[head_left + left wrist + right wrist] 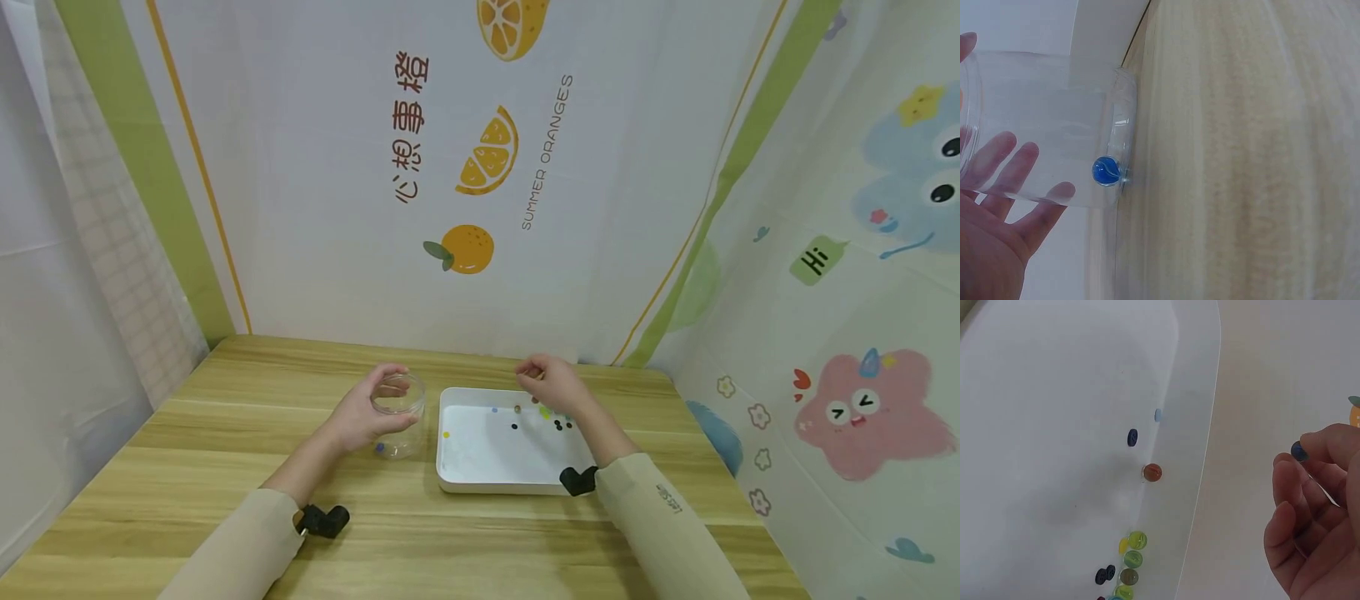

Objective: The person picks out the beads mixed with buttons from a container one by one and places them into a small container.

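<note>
My left hand (358, 419) grips a clear plastic jar (407, 432) around its upper part, left of the white tray. A blue marble (1106, 170) lies at the jar's bottom, against the wall. Above the tray's far side, my right hand (561, 388) pinches a dark blue marble (1298, 451) between thumb and fingertips. In the white tray (491, 488) are a reddish-brown marble (1152, 472), several greenish marbles (1133, 559), a dark button (1132, 437) and a small light blue disc (1158, 415).
All of this is on a wood-grain table (420, 542). More dark buttons (1110, 572) sit near the marbles, and a yellow piece (447, 434) lies at the tray's left side. A printed curtain (337, 275) hangs behind the table; another (787, 317) hangs at the right.
</note>
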